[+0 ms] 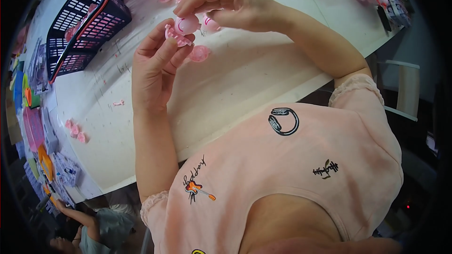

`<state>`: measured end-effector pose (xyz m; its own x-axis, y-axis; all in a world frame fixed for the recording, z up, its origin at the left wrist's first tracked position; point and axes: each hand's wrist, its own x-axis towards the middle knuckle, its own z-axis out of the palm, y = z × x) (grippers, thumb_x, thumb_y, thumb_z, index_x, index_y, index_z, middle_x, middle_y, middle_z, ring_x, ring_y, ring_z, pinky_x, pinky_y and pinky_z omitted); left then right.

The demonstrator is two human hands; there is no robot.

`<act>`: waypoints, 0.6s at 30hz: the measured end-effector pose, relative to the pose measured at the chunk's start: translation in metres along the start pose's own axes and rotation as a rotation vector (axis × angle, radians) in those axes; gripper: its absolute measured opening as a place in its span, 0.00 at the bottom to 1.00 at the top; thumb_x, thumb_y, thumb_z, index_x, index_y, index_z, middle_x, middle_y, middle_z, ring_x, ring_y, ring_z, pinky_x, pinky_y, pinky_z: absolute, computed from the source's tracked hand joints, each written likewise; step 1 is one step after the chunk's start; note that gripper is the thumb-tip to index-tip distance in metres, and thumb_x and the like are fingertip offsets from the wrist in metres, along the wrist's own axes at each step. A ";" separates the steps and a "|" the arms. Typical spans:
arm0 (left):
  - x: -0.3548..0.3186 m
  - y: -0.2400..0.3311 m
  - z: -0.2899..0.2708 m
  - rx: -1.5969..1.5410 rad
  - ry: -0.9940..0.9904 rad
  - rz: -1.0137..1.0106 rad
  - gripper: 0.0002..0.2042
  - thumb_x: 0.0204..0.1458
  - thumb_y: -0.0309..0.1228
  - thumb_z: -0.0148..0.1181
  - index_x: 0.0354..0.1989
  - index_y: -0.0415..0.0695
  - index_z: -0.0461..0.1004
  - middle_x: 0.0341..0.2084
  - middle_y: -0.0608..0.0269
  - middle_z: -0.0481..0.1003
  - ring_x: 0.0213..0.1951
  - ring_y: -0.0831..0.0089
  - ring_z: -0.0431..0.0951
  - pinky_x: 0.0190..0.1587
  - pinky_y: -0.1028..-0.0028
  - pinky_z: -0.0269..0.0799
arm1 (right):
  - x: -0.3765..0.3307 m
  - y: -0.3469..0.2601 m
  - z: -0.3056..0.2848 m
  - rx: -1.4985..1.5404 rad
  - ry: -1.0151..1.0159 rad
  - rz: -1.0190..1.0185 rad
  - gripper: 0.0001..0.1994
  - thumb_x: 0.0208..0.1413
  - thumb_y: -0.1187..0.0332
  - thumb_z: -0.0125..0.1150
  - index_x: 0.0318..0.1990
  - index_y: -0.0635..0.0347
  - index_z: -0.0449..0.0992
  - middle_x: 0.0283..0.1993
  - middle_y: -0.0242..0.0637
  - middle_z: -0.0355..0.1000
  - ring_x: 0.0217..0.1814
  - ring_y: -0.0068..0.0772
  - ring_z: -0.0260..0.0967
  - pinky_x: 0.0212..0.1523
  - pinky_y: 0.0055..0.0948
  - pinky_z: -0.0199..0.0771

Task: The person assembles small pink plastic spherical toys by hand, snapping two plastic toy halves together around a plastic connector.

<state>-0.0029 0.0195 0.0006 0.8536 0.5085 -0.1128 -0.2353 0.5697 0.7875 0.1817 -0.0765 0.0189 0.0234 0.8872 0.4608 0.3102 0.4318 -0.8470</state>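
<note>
Remotely, I see the left hand (154,63) with fingers closed around a scalloped pink piece (170,32), a pale pink ball (187,25) set against it, both right of the dark blue basket (116,11). The right hand (235,7) arches above, fingers parted — a fingertip seems to touch the ball, while the thumb stands clear. Farther right of the basket, a second ball (212,22) is partly covered — I can't make out its full shape. The basket is cut off by the dark rim of my view.
</note>
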 end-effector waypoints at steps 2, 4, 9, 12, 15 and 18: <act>-0.001 0.002 0.002 0.098 0.032 0.011 0.16 0.48 0.22 0.55 0.47 0.34 0.67 0.38 0.55 0.72 0.41 0.65 0.75 0.43 0.73 0.75 | 0.000 0.000 -0.001 0.254 -0.062 0.238 0.12 0.45 0.76 0.55 0.40 0.64 0.73 0.38 0.36 0.71 0.46 0.25 0.68 0.43 0.22 0.69; 0.000 0.001 0.003 0.105 0.028 0.007 0.15 0.47 0.20 0.55 0.45 0.34 0.68 0.37 0.54 0.73 0.40 0.66 0.75 0.43 0.72 0.75 | 0.000 0.004 -0.001 0.274 -0.020 0.333 0.16 0.47 0.67 0.58 0.43 0.65 0.73 0.39 0.35 0.71 0.45 0.24 0.67 0.44 0.22 0.67; 0.002 -0.001 0.002 0.067 0.009 0.041 0.15 0.47 0.20 0.55 0.46 0.34 0.67 0.37 0.53 0.73 0.39 0.67 0.75 0.43 0.72 0.75 | 0.000 -0.012 0.006 0.302 -0.086 0.600 0.20 0.46 0.58 0.62 0.41 0.63 0.73 0.38 0.34 0.71 0.42 0.23 0.67 0.43 0.21 0.66; 0.000 -0.002 0.004 0.083 0.031 0.058 0.16 0.47 0.20 0.55 0.46 0.34 0.67 0.38 0.53 0.73 0.39 0.67 0.75 0.43 0.72 0.75 | -0.001 -0.013 0.007 0.332 -0.066 0.628 0.21 0.43 0.56 0.65 0.40 0.63 0.73 0.38 0.33 0.71 0.40 0.22 0.67 0.41 0.21 0.66; 0.000 -0.003 0.008 0.137 0.044 0.069 0.17 0.46 0.19 0.56 0.46 0.34 0.67 0.38 0.54 0.73 0.38 0.69 0.76 0.41 0.73 0.75 | -0.001 -0.011 0.003 0.338 -0.004 0.641 0.19 0.44 0.58 0.65 0.39 0.63 0.74 0.36 0.33 0.72 0.38 0.21 0.68 0.39 0.19 0.67; 0.003 -0.003 0.011 0.209 0.086 0.116 0.16 0.44 0.18 0.57 0.45 0.34 0.68 0.37 0.55 0.73 0.37 0.70 0.76 0.40 0.75 0.73 | 0.003 -0.003 -0.007 0.379 -0.069 0.610 0.13 0.45 0.66 0.63 0.37 0.63 0.73 0.33 0.31 0.71 0.36 0.19 0.67 0.36 0.19 0.68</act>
<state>0.0052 0.0119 0.0042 0.7817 0.6209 -0.0584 -0.2206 0.3629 0.9053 0.1877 -0.0763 0.0248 0.0237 0.9911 -0.1311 -0.0906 -0.1285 -0.9876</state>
